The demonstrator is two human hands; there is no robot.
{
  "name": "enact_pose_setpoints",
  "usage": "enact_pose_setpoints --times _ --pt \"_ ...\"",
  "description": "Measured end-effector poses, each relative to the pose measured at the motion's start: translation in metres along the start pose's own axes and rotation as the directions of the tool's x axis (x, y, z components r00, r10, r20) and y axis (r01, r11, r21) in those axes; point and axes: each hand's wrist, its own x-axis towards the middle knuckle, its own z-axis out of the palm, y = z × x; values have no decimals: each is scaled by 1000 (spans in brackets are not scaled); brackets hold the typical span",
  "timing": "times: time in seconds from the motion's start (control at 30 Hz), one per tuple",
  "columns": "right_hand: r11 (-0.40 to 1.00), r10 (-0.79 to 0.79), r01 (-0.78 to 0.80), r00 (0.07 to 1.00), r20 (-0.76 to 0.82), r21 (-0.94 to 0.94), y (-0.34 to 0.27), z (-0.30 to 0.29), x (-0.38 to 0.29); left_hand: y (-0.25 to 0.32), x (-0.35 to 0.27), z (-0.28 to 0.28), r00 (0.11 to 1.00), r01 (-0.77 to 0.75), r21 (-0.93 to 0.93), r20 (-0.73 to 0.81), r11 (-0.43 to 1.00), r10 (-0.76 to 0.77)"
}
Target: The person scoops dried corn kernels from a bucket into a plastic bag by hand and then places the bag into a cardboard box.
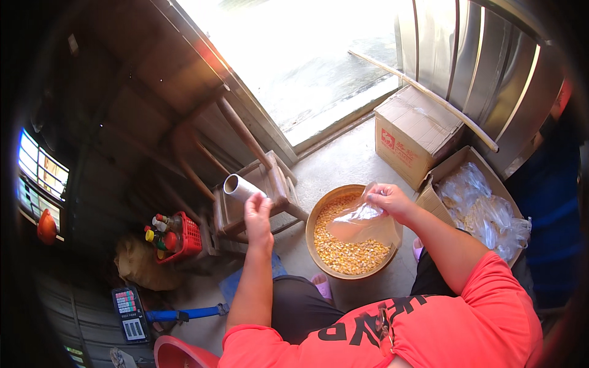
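My left hand (259, 220) pinches the near end of a short white hollow tube (244, 187), whose round opening faces away from me. The tube is over the seat of a brown wooden chair (239, 216). In my right hand (391, 200) is the gathered top of a clear plastic bag (356, 223). The bag hangs over a round, tan-rimmed basin (317, 260) of yellow corn kernels (354, 258). I cannot tell whether the bag holds anything. The basin stands on the floor between my feet.
Right of the basin are an open carton (439, 202) of filled plastic bags (483, 211) and a closed cardboard box (412, 133). A pole (428, 94) leans across that box. On the left are a red basket (191, 237) of bottles, a scale's keypad display (130, 315) and a red tub (177, 352).
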Motion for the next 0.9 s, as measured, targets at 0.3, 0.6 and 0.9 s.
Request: enact_pose_setpoints --times 0.3,0.6,0.9 --pt "930 35 -54 998 59 362 -15 -10 -5 -17 -99 100 740 503 -190 598 843 -307" --pt "913 107 -37 983 -151 406 -16 -24 -6 -50 -106 121 328 727 -4 881 687 -342" --pt "953 1 60 979 -203 298 -2 -18 10 -70 -94 118 496 498 95 784 862 -373"
